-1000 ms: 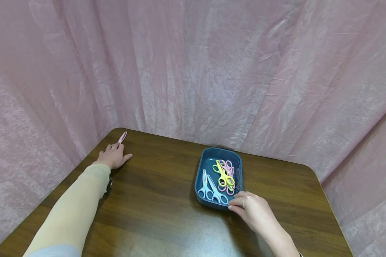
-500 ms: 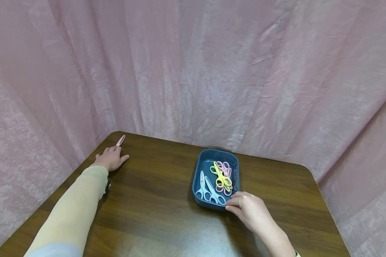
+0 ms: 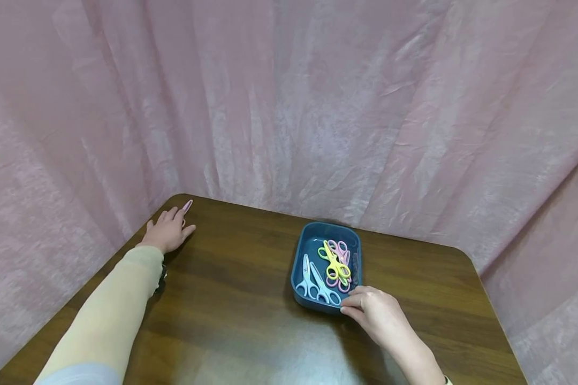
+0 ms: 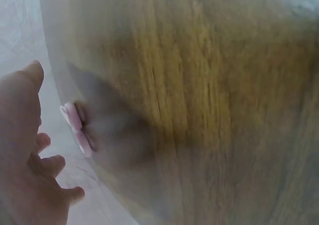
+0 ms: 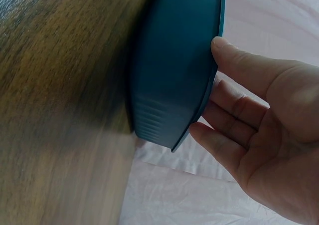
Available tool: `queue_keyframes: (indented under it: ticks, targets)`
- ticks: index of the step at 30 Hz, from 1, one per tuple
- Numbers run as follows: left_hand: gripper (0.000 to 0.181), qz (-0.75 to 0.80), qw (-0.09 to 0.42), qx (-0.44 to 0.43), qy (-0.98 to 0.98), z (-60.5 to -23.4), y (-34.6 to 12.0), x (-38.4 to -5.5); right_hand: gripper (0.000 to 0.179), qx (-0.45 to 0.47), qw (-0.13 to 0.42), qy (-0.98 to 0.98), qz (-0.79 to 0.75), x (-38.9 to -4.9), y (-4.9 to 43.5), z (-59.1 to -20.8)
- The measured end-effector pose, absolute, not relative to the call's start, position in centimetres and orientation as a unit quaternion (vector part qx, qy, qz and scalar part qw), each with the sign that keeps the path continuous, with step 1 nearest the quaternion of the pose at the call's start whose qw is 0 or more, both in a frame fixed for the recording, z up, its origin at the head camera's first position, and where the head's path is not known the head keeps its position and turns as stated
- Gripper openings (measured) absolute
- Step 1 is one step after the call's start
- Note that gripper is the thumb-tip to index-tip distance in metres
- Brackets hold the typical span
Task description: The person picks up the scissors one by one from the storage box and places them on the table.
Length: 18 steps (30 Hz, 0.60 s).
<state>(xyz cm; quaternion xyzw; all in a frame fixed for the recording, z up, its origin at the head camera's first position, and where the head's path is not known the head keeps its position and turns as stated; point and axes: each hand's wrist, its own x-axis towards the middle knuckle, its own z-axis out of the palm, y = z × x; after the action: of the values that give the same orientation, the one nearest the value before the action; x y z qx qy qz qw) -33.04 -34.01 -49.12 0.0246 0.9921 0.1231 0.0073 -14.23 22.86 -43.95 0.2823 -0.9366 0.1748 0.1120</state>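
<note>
A pair of pink scissors [image 3: 188,205] lies at the table's [image 3: 241,267] far left corner, about 10 o'clock from the centre, at roughly 1 o'clock from the middle of the left hand [image 3: 166,233], just beside its index finger. In the head view the scissors' long axis tips toward 1 o'clock, with one loop at the far end. The left hand is by far the nearer; its fingers are loosely spread and hold nothing. The left wrist view is hazy, so I cannot tell whether a fingertip touches the scissors.

The right hand [image 3: 373,313], well apart at about 4 o'clock from those scissors, pinches the rim of the blue tray [image 3: 329,230] at its 5 o'clock corner, thumb against fingers. Inside the tray, yellow scissors [image 3: 334,262] lie over pink ones toward 3 o'clock, and two light-blue pairs lie toward 7.
</note>
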Motion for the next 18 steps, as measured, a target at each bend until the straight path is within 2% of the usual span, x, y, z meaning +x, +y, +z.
queue_keyframes:
  ticks: [10,18]
  targets:
    - [0.082,0.111,0.006,0.033,0.993,-47.5,-31.7,-31.8,0.008,0.272,0.105,-0.941,0.169,-14.2,22.8,-43.8]
    - [0.075,0.097,-0.047,0.052,0.993,-45.7,-28.1,-30.6,0.006,0.255,0.099,-0.947,0.167,-13.9,22.8,-43.7]
